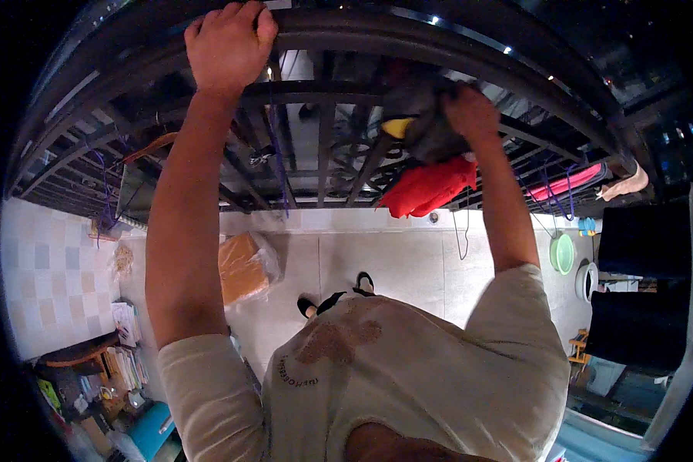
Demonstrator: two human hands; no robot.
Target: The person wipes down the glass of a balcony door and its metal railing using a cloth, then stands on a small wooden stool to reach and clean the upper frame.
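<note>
Left hand: here it is on the left, the left hand [229, 48] curled over the dark top rail [346, 29], clamped on it at the far side.
Right hand: off to the right and well apart from the other, the right hand [472, 115] is on the dark cloth [430, 137]; the fingers are dim and blurred, so I cannot tell how tightly they close.
Dark cloth: bunched at the railing, just left of the right hand, well to the right of the left one, a yellow patch [397, 128] showing on its left.
Red cloth: bright as you like, the red cloth [427, 189] hangs just nearer than the dark one, left of the right wrist; whether the two are joined, I cannot tell.
Railing, right: a pink item [566, 183] sits right of the right forearm.
Floor: a plastic-wrapped cardboard box [241, 269] on the left, a green basin [562, 254] on the right.
</note>
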